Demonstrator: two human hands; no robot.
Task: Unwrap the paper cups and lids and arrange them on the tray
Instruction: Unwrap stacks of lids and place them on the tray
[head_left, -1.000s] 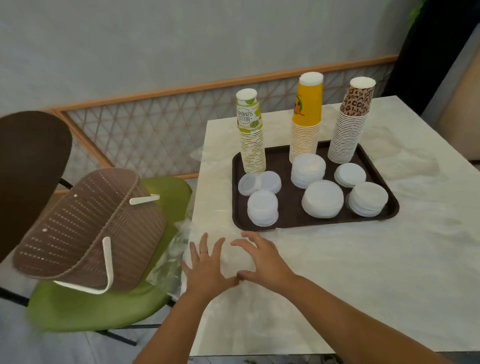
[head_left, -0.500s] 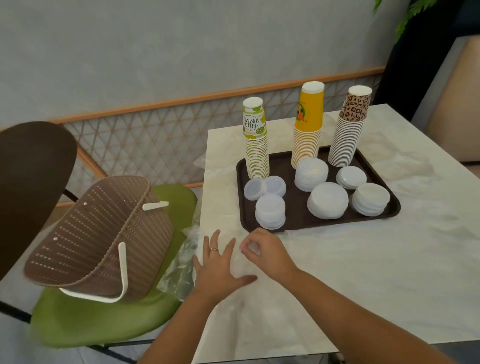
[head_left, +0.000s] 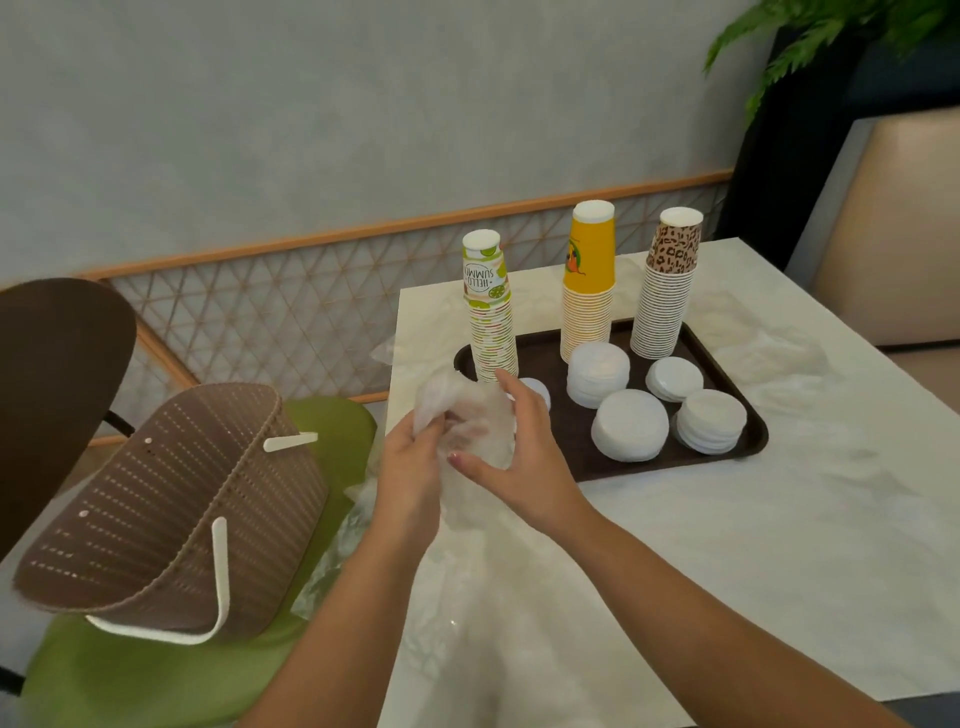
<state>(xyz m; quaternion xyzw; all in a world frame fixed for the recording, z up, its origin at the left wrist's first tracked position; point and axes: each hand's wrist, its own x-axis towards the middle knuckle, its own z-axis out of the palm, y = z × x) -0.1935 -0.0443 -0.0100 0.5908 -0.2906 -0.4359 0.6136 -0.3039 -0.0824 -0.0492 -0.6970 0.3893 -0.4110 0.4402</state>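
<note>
Where items are listed below, order runs from largest to smallest.
Tabletop (head_left: 779, 545): pale marble-patterned surface; carries the tray at its far left part, with clear film lying loose on it right of the tray and along its near left edge.
Chair (head_left: 156, 670): green seat, dark backrest, standing left of the tabletop.
Basket (head_left: 171, 509): brown woven, tipped on its side on the chair seat, white handles showing.
Tray (head_left: 737, 395): dark brown, rectangular, flat on the tabletop.
Cup stacks: three upright columns of inverted paper cups along the tray's far side; lime-print stack (head_left: 489, 312) at left, yellow stack (head_left: 589, 280) in the middle, leopard-print stack (head_left: 667, 286) at right.
Lid stacks: white lids in low piles on the tray in front of the cups; largest pile (head_left: 630, 424) at the near edge, others behind and right of it; one lid (head_left: 537, 389) partly hidden behind the right hand.
Plastic wrap (head_left: 467, 415): crumpled clear film held between both hands, raised at the tray's near left corner.
Left hand (head_left: 410, 467): grip closed, fingers curled round the wrap from the left.
Right hand (head_left: 511, 447): grip closed on the wrap, fingers over its far side, thumb on its near side.
</note>
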